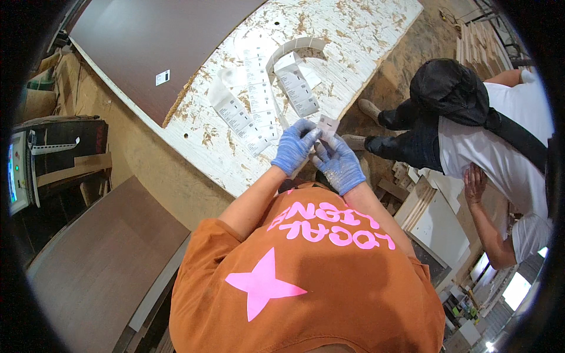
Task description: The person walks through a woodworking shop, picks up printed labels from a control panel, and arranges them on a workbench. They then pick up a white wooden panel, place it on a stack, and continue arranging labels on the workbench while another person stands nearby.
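Both my hands wear blue gloves and meet at the table's near edge. A small white label (327,126) sticks up at their fingertips. My left hand (294,148) is closed, thumb and fingers pinching the label's lower side. My right hand (339,167), its glove dusted with pale specks, has its fingertips closed on the same label; the exact grip is partly hidden. Just beyond lie printed label strips: a long middle strip (257,88), a right strip (297,88) that curls at the back, and a left strip (232,110).
Wood shavings litter the white worktable (353,35). A dark brown panel (159,41) at its left bears one stuck label (162,77). Another brown panel (100,259) lies lower left, near a screen (17,170). A person (494,129) stands close on the right, beside stacked boards (432,220).
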A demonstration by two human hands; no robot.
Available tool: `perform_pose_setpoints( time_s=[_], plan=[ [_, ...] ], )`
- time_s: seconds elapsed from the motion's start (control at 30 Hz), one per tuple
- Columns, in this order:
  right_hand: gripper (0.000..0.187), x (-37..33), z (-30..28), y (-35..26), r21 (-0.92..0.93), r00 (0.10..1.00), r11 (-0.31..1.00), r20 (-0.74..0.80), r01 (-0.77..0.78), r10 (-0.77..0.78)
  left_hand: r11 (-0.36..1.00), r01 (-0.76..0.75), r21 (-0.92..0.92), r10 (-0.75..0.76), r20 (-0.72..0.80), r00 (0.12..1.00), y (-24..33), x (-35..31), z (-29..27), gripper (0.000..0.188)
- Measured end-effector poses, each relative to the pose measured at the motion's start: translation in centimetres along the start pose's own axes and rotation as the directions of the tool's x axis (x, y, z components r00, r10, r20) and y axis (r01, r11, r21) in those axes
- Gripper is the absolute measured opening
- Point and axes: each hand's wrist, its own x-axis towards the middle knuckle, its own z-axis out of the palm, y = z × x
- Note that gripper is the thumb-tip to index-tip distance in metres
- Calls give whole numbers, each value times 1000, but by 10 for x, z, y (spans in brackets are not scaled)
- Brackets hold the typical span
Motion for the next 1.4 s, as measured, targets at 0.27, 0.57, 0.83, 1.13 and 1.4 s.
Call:
perform_pose_setpoints(
  time_s=[0.27,0.57,0.83,1.13,1.4],
  plan=[
    [43,24,-6,-30,-395,957,872,111,289,-267,994,78,82,-89,136,987,23,6,-42,27],
    [17,36,-11,-38,-833,779,155,408,531,-476,961,9,276,-35,88,996,24,14,-39,47],
    [18,55,-15,-69,-469,962,844,55,260,-266,999,-34,-34,12,-511,859,-4,115,-36,72],
    [41,86,53,-85,-617,917,714,30,331,-399,969,-85,-233,4,-329,944,-16,113,-9,45],
    [35,96,60,-63,-624,926,732,-35,274,-376,976,-146,-164,86,-327,941,-11,73,8,48]
  ],
)
